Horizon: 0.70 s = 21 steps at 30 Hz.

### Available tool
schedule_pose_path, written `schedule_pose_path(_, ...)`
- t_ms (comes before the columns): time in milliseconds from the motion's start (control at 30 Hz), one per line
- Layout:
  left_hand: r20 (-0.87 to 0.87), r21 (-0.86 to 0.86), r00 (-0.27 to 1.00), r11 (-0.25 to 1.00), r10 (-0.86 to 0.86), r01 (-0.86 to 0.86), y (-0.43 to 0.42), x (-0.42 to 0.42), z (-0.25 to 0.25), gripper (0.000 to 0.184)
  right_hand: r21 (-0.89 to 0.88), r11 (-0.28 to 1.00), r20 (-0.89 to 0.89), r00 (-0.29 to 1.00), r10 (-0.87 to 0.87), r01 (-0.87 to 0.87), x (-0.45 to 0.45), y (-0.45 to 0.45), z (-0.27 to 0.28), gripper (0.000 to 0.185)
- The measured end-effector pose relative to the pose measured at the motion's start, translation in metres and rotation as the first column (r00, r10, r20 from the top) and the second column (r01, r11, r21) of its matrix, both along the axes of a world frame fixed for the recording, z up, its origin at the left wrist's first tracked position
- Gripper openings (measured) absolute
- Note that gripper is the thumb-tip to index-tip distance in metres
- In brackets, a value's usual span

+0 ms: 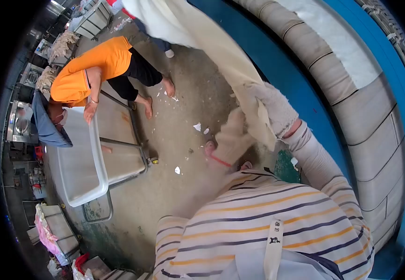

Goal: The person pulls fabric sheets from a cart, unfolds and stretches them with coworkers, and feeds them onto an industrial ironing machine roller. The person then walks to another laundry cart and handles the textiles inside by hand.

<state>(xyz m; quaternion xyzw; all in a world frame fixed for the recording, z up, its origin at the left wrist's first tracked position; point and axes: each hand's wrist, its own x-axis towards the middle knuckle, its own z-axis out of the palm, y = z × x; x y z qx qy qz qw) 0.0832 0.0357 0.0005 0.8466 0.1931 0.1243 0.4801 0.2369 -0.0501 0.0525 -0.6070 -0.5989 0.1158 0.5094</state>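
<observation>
A long cream cloth [225, 51] stretches from the top of the view down to my right hand [274, 109]. That hand wears a white knitted glove, and its fingers are closed round the cloth's end, with a corner hanging below. My left hand [234, 128], also in a pale glove with a red band at the wrist, is beside the hanging cloth. Motion smears it, so its fingers and any contact with the cloth cannot be made out.
Along my right runs a blue machine [305, 93] with wide padded bands [375, 126] and a white cloth [338, 37] on them. A person in orange [95, 65] leans over a white wheeled tub [102, 172] at left. White scraps [197, 126] litter the floor.
</observation>
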Motion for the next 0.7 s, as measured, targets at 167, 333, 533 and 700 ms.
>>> schedule_pose_path(167,0.223,-0.462,0.975,0.879,-0.016,0.120,0.030,0.006,0.025,0.061,-0.001,0.998,-0.323,0.944,-0.064,0.067,0.007,0.004,0.039,0.047)
schedule_pose_path(333,-0.227,0.108,0.973,0.992,-0.038,0.064,0.002,0.011,0.024,0.056,-0.030,0.999,-0.722,0.692,-0.011,-0.015,0.014,0.010,0.005,0.038)
schedule_pose_path(533,-0.224,-0.107,0.963,0.986,-0.151,0.130,-0.002,0.008,0.035,0.039,0.068,0.997,-0.660,0.748,0.069,-0.032,0.020,0.036,0.059,0.042)
schedule_pose_path(700,0.343,-0.712,0.937,0.668,0.065,0.215,0.013,-0.007,0.081,0.020,0.334,0.939,-0.837,0.434,0.334,-0.080,0.036,0.057,0.059,0.048)
